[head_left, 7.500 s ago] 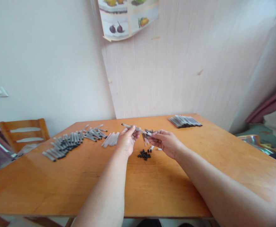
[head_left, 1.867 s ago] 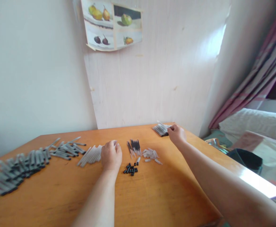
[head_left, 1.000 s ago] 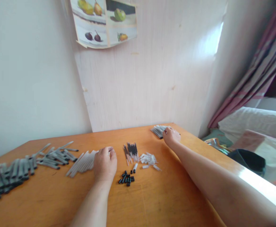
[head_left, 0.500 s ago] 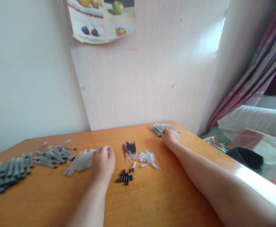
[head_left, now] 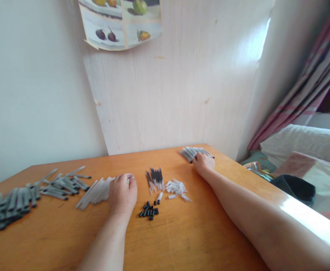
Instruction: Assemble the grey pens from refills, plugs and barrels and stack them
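My left hand [head_left: 122, 194] is closed, its fingers curled at the right end of a row of white translucent pen barrels [head_left: 94, 192]. What it holds, if anything, is hidden. My right hand [head_left: 203, 163] reaches to the far right of the table, its fingers closed on a pen at the row of assembled pens [head_left: 188, 153]; a dark end shows by the fingertips. Between the hands lie dark ink refills [head_left: 156, 176] with clear tips, a heap of small white translucent pieces [head_left: 176, 186] and a cluster of short black caps [head_left: 147, 210].
Many grey-white tubes with black ends [head_left: 15, 201] spread over the left of the wooden table [head_left: 165, 244]. A wall stands behind its back edge, with a fruit picture [head_left: 119, 37] hung on it. Beyond the right edge are a dark container [head_left: 295, 187] and bedding [head_left: 320, 146].
Both hands keep nearly the same place and pose. The view has shifted very slightly; none of the things on the table has visibly moved.
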Demonstrator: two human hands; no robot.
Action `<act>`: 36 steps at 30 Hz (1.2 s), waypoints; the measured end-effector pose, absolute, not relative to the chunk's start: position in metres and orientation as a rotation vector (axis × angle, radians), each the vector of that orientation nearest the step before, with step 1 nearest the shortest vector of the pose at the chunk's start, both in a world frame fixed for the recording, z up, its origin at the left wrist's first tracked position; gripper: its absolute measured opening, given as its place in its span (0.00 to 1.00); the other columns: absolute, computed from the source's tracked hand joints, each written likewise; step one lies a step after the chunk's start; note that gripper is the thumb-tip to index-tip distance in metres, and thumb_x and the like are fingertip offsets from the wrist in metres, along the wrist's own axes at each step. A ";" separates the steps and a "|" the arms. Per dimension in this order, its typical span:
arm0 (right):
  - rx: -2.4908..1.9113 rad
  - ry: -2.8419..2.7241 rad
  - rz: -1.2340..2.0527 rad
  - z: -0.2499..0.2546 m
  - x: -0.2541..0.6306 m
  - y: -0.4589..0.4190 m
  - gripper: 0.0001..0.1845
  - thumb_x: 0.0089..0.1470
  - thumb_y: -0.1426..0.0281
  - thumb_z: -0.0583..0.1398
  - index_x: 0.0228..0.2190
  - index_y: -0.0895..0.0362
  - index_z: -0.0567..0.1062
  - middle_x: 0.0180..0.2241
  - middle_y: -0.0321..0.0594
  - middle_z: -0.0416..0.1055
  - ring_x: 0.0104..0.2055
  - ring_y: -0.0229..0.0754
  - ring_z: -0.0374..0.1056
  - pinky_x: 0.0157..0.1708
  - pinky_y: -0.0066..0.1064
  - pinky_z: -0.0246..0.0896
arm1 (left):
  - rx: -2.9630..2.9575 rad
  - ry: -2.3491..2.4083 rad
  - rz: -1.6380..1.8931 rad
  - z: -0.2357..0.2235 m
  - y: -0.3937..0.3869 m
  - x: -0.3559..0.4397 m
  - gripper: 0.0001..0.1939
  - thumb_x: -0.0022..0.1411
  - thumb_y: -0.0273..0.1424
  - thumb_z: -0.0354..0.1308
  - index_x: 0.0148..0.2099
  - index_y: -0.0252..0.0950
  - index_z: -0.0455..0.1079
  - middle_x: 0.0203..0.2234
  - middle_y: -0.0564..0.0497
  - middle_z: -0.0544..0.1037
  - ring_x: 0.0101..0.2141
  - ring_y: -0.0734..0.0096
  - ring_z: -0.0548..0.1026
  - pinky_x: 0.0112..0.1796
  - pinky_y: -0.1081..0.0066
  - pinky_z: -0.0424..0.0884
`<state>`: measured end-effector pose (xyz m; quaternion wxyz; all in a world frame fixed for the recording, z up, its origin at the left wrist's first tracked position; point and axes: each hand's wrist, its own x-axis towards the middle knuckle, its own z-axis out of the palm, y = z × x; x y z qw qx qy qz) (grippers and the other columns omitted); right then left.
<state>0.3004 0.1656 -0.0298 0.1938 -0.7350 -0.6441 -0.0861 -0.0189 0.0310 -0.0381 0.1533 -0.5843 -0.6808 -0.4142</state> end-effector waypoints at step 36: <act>-1.664 -1.699 0.011 0.005 0.271 0.145 0.18 0.55 0.63 0.52 0.38 0.54 0.78 0.37 0.44 0.77 0.38 0.44 0.69 0.32 0.30 0.54 | -1.644 -2.028 -1.175 -0.039 0.031 -0.017 0.11 0.60 0.33 0.49 0.35 0.37 0.72 0.34 0.45 0.78 0.38 0.59 0.73 0.42 0.63 0.66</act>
